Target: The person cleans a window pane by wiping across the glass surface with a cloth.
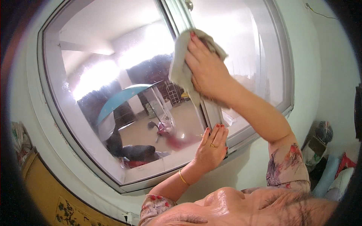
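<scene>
A grey-beige cloth (181,62) is spread under my right hand (209,69), which presses it against the upper part of the window's middle upright frame (205,113). Its fingers point up over the cloth, and one edge of the cloth folds and hangs loose below the palm. Lower down, my left hand (213,148) rests against the foot of the same upright, fingers stretched out and holding nothing. It wears a gold ring and a gold bracelet (183,177). The sliding window's left glass pane (151,71) has specks and smudges; the right pane (241,49) looks hazy.
Beyond the glass are a blue umbrella (124,98), a dark seat-like shape (139,153) and a hand truck (173,93). A yellow-brown wooden panel (41,188) stands at lower left, by a wall socket (130,217). Bags and a box (316,146) are piled at right.
</scene>
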`<control>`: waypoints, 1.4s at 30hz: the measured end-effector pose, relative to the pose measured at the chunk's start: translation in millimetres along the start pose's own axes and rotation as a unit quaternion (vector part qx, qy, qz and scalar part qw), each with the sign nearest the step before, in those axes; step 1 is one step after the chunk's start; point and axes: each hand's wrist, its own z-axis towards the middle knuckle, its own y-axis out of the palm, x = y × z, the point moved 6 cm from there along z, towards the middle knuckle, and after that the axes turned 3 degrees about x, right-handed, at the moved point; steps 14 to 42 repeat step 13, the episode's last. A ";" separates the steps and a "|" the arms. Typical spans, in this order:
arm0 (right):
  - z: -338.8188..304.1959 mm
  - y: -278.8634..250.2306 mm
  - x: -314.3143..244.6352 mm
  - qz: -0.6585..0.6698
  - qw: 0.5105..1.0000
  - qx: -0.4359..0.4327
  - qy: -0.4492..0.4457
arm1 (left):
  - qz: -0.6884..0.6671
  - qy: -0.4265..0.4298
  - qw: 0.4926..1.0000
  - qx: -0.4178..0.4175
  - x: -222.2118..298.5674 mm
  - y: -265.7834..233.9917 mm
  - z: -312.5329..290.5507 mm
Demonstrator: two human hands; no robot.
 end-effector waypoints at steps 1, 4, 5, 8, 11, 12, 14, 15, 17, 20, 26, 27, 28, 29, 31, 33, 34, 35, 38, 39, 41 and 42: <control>18.5 3.8 4.7 -0.035 0.999 0.022 -0.001 | 0.004 -0.003 1.000 0.002 -0.8 -2.8 -1.4; 77.1 18.6 33.7 -0.032 0.999 -0.001 0.035 | 0.010 -0.002 1.000 -0.006 2.2 -1.9 -1.2; 99.2 17.3 38.1 -0.005 0.997 -0.042 0.064 | 0.013 -0.008 1.000 -0.003 1.8 0.2 -2.1; 156.8 24.2 61.8 -0.039 0.994 -0.031 0.093 | 0.023 -0.015 1.000 0.003 2.0 5.7 -2.7; 188.7 29.4 94.3 -0.095 0.989 0.117 -0.009 | 0.017 -0.014 1.000 0.011 8.1 9.7 4.2; 199.1 31.4 99.8 -0.071 0.993 0.097 0.013 | 0.013 -0.019 1.000 0.015 7.2 9.4 4.3; 205.8 38.4 84.3 -0.171 0.984 -0.034 -0.024 | 0.026 -0.033 0.999 -0.006 1.2 9.8 0.5; 205.8 38.4 84.3 -0.171 0.984 -0.034 -0.024 | 0.026 -0.033 0.999 -0.006 1.2 9.8 0.5; 205.8 38.4 84.3 -0.171 0.984 -0.034 -0.024 | 0.026 -0.033 0.999 -0.006 1.2 9.8 0.5; 205.8 38.4 84.3 -0.171 0.984 -0.034 -0.024 | 0.026 -0.033 0.999 -0.006 1.2 9.8 0.5; 205.8 38.4 84.3 -0.171 0.984 -0.034 -0.024 | 0.026 -0.033 0.999 -0.006 1.2 9.8 0.5; 205.8 38.4 84.3 -0.171 0.984 -0.034 -0.024 | 0.026 -0.033 0.999 -0.006 1.2 9.8 0.5; 205.8 38.4 84.3 -0.171 0.984 -0.034 -0.024 | 0.026 -0.033 0.999 -0.006 1.2 9.8 0.5; 205.8 38.4 84.3 -0.171 0.984 -0.034 -0.024 | 0.026 -0.033 0.999 -0.006 1.2 9.8 0.5; 205.8 38.4 84.3 -0.171 0.984 -0.034 -0.024 | 0.026 -0.033 0.999 -0.006 1.2 9.8 0.5; 205.8 38.4 84.3 -0.171 0.984 -0.034 -0.024 | 0.026 -0.033 0.999 -0.006 1.2 9.8 0.5; 205.8 38.4 84.3 -0.171 0.984 -0.034 -0.024 | 0.026 -0.033 0.999 -0.006 1.2 9.8 0.5; 205.8 38.4 84.3 -0.171 0.984 -0.034 -0.024 | 0.026 -0.033 0.999 -0.006 1.2 9.8 0.5; 205.8 38.4 84.3 -0.171 0.984 -0.034 -0.024 | 0.026 -0.033 0.999 -0.006 1.2 9.8 0.5; 205.8 38.4 84.3 -0.171 0.984 -0.034 -0.024 | 0.026 -0.033 0.999 -0.006 1.2 9.8 0.5; 205.8 38.4 84.3 -0.171 0.984 -0.034 -0.024 | 0.026 -0.033 0.999 -0.006 1.2 9.8 0.5; 205.8 38.4 84.3 -0.171 0.984 -0.034 -0.024 | 0.026 -0.033 0.999 -0.006 1.2 9.8 0.5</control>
